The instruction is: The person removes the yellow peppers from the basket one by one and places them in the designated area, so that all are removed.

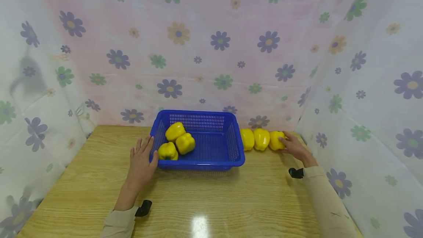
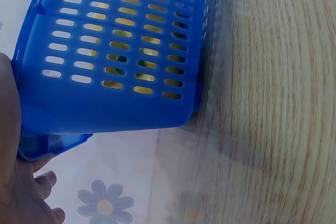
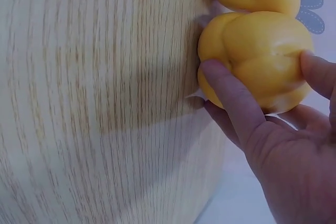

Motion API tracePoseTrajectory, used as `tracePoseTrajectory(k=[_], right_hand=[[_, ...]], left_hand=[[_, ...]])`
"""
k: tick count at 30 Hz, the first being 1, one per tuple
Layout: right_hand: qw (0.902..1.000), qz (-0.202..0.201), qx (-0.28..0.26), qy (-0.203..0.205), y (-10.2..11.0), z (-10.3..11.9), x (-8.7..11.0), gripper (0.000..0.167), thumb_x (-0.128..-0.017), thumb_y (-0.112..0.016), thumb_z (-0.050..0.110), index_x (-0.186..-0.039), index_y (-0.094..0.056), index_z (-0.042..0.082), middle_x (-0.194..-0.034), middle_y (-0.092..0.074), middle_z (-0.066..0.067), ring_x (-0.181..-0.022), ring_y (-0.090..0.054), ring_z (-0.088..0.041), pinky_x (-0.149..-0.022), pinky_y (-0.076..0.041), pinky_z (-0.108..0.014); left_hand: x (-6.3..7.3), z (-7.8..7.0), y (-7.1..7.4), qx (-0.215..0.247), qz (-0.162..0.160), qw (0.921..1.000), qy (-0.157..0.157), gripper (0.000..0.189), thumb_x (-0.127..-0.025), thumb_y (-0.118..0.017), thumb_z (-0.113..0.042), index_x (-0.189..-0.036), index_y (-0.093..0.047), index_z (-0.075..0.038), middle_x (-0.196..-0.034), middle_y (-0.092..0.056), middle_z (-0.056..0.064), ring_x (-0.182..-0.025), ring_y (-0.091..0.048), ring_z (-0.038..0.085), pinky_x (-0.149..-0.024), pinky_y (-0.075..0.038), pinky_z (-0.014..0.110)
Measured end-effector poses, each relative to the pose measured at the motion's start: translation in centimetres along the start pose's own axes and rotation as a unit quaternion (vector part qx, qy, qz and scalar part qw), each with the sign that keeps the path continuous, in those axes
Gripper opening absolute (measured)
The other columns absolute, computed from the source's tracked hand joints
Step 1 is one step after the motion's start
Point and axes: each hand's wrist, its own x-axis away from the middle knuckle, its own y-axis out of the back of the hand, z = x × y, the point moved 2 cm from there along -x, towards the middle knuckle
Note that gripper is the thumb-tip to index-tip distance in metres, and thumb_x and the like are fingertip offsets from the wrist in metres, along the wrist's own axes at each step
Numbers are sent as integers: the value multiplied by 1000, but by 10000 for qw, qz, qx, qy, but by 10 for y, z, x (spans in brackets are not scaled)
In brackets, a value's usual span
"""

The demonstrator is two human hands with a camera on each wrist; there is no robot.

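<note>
A blue plastic basket (image 1: 201,163) with slotted walls stands on the table. My left hand (image 1: 140,165) rests at its left rim with the fingers fairly straight. Inside the basket, toward the left, lie three yellow bell peppers (image 1: 185,143). Three more sit in a row just right of the basket: one bell pepper (image 1: 247,139) by its wall, a middle one (image 1: 261,139), and the rightmost bell pepper (image 1: 275,140). My right hand (image 1: 297,149) grips that rightmost one, thumb and fingers spread around it in the right wrist view, where the pepper (image 3: 262,51) touches its neighbour.
The wood-grain table (image 1: 205,197) runs toward me in front of the basket. A flower-patterned curtain (image 1: 198,47) closes off the back and both sides, close behind the basket and peppers. Black wrist mounts (image 1: 143,208) show near both sleeves.
</note>
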Motion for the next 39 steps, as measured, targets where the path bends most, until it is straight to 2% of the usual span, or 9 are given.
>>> tracePoseTrajectory(k=[10, 23, 34, 39], right_hand=[[10000, 9, 29, -23, -3, 5, 0, 71, -113, -30, 23, -157, 17, -5, -158, 2, -45, -146, -18, -59, -105, -47, -53], [9998, -129, 173, 16, -3, 6, -2, 69, -112, -34, 24, -159, 6, -8, -156, -11, -46, -140, -30, -60, -100, -51, -54], [9990, -262, 356, -81, -2, 5, -3, 72, -112, -38, 26, -159, 4, -8, -156, -12, -46, -139, -34, -58, -99, -52, -52], [9960, -429, 772, -136, 0, 9, 4, 77, -111, -38, 32, -158, 6, -10, -157, -7, -47, -142, -29, -59, -103, -49, -55]], left_hand=[[0, -1, 0, 28, -82, 9999, -75, 57, -106, -46, -22, -157, -34, 2, -164, -29, 25, -154, -8, 50, -116, -4, 76], [-1, 0, -1, -21, -41, 10000, -16, 58, -106, -46, -23, -157, -33, 2, -164, -28, 24, -154, -8, 50, -116, -5, 75], [0, -1, 0, 30, -35, 10000, -12, 58, -106, -46, -23, -157, -33, 2, -164, -28, 24, -154, -7, 49, -116, -4, 75], [-1, 0, -1, 12, -30, 10000, -14, 58, -106, -46, -23, -157, -33, 2, -164, -28, 24, -154, -8, 49, -116, -4, 75]])
